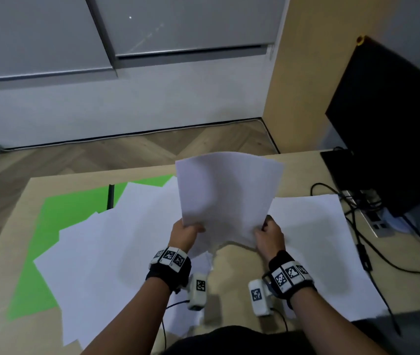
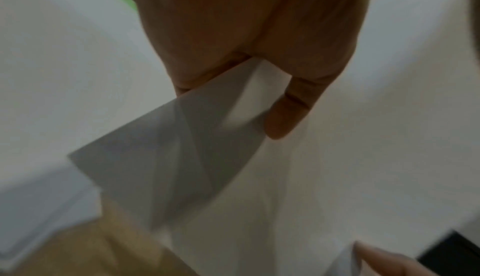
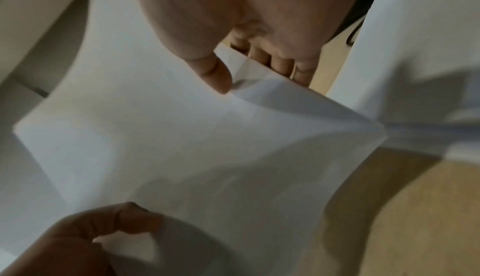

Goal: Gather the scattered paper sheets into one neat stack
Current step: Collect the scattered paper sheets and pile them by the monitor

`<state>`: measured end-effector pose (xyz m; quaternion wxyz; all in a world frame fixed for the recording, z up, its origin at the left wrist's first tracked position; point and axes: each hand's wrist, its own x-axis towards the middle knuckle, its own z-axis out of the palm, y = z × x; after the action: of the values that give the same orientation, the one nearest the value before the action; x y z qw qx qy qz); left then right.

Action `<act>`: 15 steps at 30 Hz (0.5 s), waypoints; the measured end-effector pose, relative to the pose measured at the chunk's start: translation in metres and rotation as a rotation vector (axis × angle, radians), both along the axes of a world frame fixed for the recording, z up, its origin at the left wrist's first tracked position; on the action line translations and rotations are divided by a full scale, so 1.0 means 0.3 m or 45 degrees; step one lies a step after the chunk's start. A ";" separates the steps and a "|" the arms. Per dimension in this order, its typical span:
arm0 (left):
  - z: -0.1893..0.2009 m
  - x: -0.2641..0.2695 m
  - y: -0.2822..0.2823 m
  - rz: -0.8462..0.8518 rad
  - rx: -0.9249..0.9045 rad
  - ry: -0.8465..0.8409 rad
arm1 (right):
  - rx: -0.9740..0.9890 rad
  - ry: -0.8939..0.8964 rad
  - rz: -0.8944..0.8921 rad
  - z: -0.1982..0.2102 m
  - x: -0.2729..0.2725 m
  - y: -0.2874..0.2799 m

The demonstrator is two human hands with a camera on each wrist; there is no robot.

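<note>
Between both hands [image 1: 227,237], raised sheets [image 1: 227,193]

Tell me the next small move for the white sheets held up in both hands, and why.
Probably lower the held white paper sheets and tap their bottom edges on the bare tan tabletop to square them. Left hand and right hand pinch the lower corners, and loose white sheets lie scattered beside them.

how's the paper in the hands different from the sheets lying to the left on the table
The held paper is lifted off the table and stands nearly upright; the sheets on the left lie flat.
The held paper is pinched at its lower corners by the left hand and right hand; the sheets on the left are untouched.
The held paper curves; the sheets on the left are fanned and overlapping.
Both are plain white.
</note>
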<state>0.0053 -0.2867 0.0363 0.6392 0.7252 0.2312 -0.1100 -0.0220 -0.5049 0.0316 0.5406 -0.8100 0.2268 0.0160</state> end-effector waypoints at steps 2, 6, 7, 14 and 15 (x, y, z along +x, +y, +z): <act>0.004 0.016 -0.069 -0.046 0.007 0.012 | 0.105 -0.123 -0.073 -0.001 0.002 -0.067; -0.012 0.034 -0.240 -0.348 0.044 0.070 | 0.050 -0.163 -0.259 -0.021 -0.024 -0.233; -0.016 0.037 -0.286 -0.396 0.034 0.075 | 0.023 -0.148 -0.303 -0.027 -0.037 -0.280; -0.090 0.010 -0.550 -0.881 0.284 0.171 | -0.326 0.217 -0.442 -0.159 -0.158 -0.569; -0.100 -0.002 -0.582 -0.999 0.347 0.200 | -0.385 0.262 -0.433 -0.177 -0.172 -0.598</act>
<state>0.0046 -0.4615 0.0061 0.4275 0.8256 -0.0021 -0.3683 -0.0734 -0.6845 -0.0214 0.3824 -0.8258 0.4136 -0.0269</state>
